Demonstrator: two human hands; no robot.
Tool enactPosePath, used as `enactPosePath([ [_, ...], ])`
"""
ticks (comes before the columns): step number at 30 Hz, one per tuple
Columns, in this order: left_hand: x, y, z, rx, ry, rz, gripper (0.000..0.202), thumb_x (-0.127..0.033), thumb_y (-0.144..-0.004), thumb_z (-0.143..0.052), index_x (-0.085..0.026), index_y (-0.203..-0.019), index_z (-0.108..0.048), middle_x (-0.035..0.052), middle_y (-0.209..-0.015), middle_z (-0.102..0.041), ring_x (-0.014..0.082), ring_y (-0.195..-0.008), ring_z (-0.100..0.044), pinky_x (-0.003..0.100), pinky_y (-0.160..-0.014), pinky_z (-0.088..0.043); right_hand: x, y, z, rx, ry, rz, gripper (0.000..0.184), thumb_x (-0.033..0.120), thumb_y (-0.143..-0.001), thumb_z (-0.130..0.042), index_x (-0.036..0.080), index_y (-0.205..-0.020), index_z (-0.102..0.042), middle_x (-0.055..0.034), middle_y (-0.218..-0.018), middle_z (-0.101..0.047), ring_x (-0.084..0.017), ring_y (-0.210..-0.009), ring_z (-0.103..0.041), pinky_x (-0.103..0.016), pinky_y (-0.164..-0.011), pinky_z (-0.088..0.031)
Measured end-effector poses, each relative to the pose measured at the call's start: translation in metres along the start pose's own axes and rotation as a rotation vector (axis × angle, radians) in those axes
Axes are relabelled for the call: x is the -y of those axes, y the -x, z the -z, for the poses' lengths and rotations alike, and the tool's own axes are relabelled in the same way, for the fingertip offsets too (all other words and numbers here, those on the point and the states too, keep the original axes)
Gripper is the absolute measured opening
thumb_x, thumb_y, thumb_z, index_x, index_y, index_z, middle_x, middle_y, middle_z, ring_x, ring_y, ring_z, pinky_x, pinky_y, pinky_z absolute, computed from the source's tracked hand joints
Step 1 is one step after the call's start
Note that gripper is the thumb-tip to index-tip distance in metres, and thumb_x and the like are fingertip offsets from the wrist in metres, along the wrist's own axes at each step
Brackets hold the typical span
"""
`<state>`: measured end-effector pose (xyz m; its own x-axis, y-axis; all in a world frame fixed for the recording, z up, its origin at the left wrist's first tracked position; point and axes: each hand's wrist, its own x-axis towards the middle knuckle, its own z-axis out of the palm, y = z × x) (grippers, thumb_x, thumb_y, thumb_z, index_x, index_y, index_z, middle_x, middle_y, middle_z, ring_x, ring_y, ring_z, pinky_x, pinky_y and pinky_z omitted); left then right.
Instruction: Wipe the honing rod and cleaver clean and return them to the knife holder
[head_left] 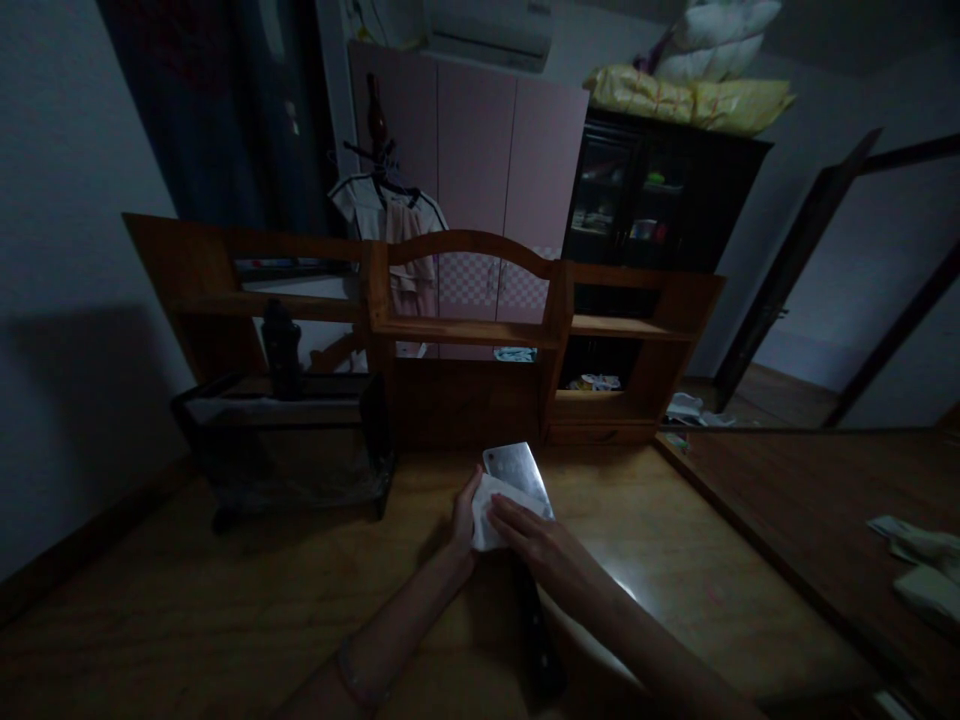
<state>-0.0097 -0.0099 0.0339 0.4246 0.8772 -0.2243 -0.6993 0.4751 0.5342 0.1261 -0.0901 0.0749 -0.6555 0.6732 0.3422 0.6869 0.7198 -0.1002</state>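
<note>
A cleaver lies pointing away from me on the wooden desk, its broad steel blade (517, 468) far and its dark handle (538, 640) near, between my forearms. A white cloth (486, 512) covers the near part of the blade. My left hand (465, 522) is curled round the cloth's left edge, against the blade. My right hand (536, 540) reaches in from the right, its fingers pressed down on the cloth on top of the blade. The room is dim and finer detail of the grip is hard to see.
A wooden shelf unit (465, 330) stands along the desk's back edge. A dark wire basket (285, 440) sits at the left. Pale folded cloths (919, 560) lie at the far right. Behind are a pink wardrobe (480, 170) and a dark cabinet (660, 190).
</note>
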Motion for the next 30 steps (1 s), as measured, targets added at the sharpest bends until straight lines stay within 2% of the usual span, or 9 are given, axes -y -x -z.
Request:
enactPosePath([
  [5,-0.001,0.001,-0.002,0.001,-0.026,-0.022,0.039,-0.045,-0.087,-0.051,-0.008,-0.089,-0.060,0.0096,-0.077,-0.064,0.0150,-0.061,-0.059,0.025,-0.058,-0.047,-0.027,0.008,-0.008,-0.044,-0.014,-0.109,0.053,0.004,-0.092,-0.036,0.021,-0.143,-0.038,-0.0063,-0.148,-0.027,-0.015,-0.137,-0.025,-0.031,-0.112,-0.028],
  [9,0.000,0.000,0.003,-0.007,-0.189,-0.014,0.051,-0.056,-0.085,-0.049,-0.009,-0.102,-0.062,0.0109,-0.082,-0.065,0.0185,-0.062,-0.060,0.030,-0.058,-0.048,-0.057,0.007,-0.003,-0.137,0.034,-0.267,0.047,0.006,-0.093,-0.035,0.016,-0.137,-0.047,-0.0102,-0.142,-0.039,-0.021,-0.130,-0.039,-0.036,-0.108,-0.034],
  [12,0.002,-0.003,0.007,-0.024,-0.227,-0.025,0.054,-0.059,-0.083,-0.050,-0.010,-0.104,-0.062,0.0103,-0.082,-0.065,0.0193,-0.061,-0.060,0.033,-0.058,-0.048,-0.066,0.001,0.002,-0.190,0.090,-0.363,0.046,0.005,-0.093,-0.033,0.014,-0.135,-0.050,-0.0130,-0.137,-0.044,-0.023,-0.126,-0.044,-0.038,-0.107,-0.036],
  [14,0.003,-0.005,0.010,-0.017,-0.202,-0.032,0.053,-0.059,-0.082,-0.052,-0.011,-0.105,-0.063,0.0093,-0.084,-0.065,0.0191,-0.063,-0.060,0.032,-0.058,-0.048,-0.059,-0.003,0.005,-0.195,0.102,-0.353,0.052,0.000,-0.090,-0.034,0.014,-0.140,-0.043,-0.0130,-0.142,-0.038,-0.022,-0.129,-0.040,-0.036,-0.108,-0.035],
  [19,0.006,-0.010,0.012,-0.026,0.000,-0.104,0.042,-0.045,-0.081,-0.061,-0.010,-0.103,-0.062,0.0087,-0.092,-0.065,0.0160,-0.070,-0.061,0.027,-0.064,-0.049,-0.029,-0.009,-0.006,-0.081,0.070,-0.030,0.058,0.003,-0.091,-0.037,0.016,-0.147,-0.029,-0.0082,-0.148,-0.027,-0.017,-0.137,-0.026,-0.030,-0.112,-0.030],
  [21,0.005,-0.009,0.010,-0.061,0.042,-0.130,0.037,-0.039,-0.082,-0.061,-0.009,-0.102,-0.062,0.0088,-0.094,-0.065,0.0150,-0.071,-0.061,0.026,-0.066,-0.049,-0.029,-0.009,-0.015,-0.061,0.051,0.011,0.057,0.004,-0.092,-0.036,0.016,-0.147,-0.028,-0.0072,-0.148,-0.027,-0.016,-0.138,-0.024,-0.029,-0.113,-0.028],
  [24,0.003,-0.004,0.005,-0.066,-0.021,-0.067,0.040,-0.043,-0.083,-0.059,-0.010,-0.104,-0.062,0.0089,-0.092,-0.066,0.0172,-0.069,-0.061,0.029,-0.063,-0.049,-0.049,-0.007,-0.022,-0.106,0.055,-0.124,0.056,0.002,-0.090,-0.040,0.016,-0.144,-0.036,-0.0084,-0.147,-0.030,-0.019,-0.135,-0.030,-0.032,-0.111,-0.032],
  [27,0.000,0.001,0.001,-0.035,-0.153,-0.010,0.049,-0.053,-0.084,-0.053,-0.009,-0.103,-0.062,0.0106,-0.083,-0.065,0.0198,-0.063,-0.060,0.032,-0.057,-0.047,-0.076,-0.005,-0.018,-0.193,0.084,-0.299,0.052,0.001,-0.089,-0.038,0.014,-0.138,-0.045,-0.0123,-0.142,-0.038,-0.022,-0.130,-0.038,-0.037,-0.108,-0.035],
  [30,-0.001,0.001,0.003,-0.023,-0.195,-0.008,0.053,-0.057,-0.084,-0.050,-0.009,-0.102,-0.062,0.0111,-0.080,-0.064,0.0206,-0.063,-0.060,0.033,-0.058,-0.047,-0.087,-0.006,-0.009,-0.261,0.086,-0.318,0.054,-0.002,-0.088,-0.032,0.013,-0.139,-0.044,-0.0133,-0.142,-0.036,-0.020,-0.131,-0.038,-0.037,-0.109,-0.033],
])
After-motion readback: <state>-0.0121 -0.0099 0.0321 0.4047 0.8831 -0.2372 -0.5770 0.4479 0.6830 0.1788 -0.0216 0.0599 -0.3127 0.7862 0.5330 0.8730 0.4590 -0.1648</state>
